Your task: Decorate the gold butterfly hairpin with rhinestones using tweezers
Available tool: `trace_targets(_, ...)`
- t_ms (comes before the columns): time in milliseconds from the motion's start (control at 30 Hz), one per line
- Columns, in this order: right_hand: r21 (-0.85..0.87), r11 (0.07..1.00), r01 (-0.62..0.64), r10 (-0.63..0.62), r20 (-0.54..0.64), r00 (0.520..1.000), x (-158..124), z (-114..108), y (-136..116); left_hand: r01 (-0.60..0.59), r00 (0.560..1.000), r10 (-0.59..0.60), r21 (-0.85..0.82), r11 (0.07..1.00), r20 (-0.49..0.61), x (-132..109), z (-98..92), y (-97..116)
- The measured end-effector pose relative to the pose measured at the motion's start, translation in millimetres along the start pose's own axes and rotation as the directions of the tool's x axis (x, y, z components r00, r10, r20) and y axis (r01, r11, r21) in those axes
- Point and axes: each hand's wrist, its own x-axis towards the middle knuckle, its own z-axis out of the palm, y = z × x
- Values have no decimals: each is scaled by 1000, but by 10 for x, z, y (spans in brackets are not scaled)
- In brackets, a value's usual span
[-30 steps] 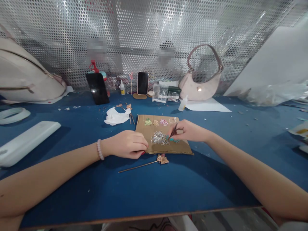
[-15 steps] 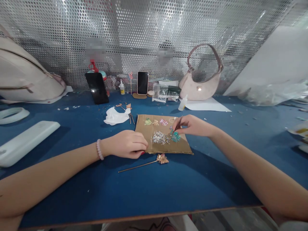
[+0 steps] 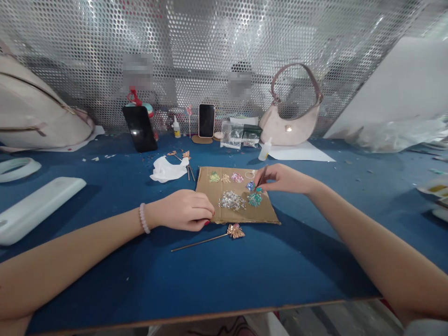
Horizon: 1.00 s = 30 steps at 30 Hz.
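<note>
My left hand, fingers curled, grips the front left corner of a cardboard piece. In my right hand is a pair of dark tweezers, its tip just above a heap of teal rhinestones. Silver rhinestones lie in a larger heap at the middle of the cardboard. Behind them are small heaps of green, gold, pink and blue rhinestones. A gold hairpin with a butterfly-like head lies in front of the cardboard.
White crumpled paper and more hairpins lie behind my left hand. A glue bottle, phone, dark tablet-like device and handbag stand along the back. A white oblong case lies at left.
The tweezers and my right hand have lifted slightly back from the teal rhinestones, showing more of the blue heap. My left hand stays in place.
</note>
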Motion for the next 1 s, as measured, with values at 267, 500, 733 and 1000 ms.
trace_targets(267,44,998,52,-57,136,989,37,138,-127,7,1000,-7,-3,1000,17,5,-19,7)
trace_targets(500,50,997,53,-57,93,994,74,218,-130,8,1000,-8,3,1000,14,1,-15,8)
trace_targets(733,42,998,45,-48,68,997,75,202,-133,8,1000,-8,-6,1000,18,-6,-7,2)
trace_targets(1000,40,998,42,-44,40,998,78,222,-151,7,1000,-7,-19,1000,19,0,-16,-2)
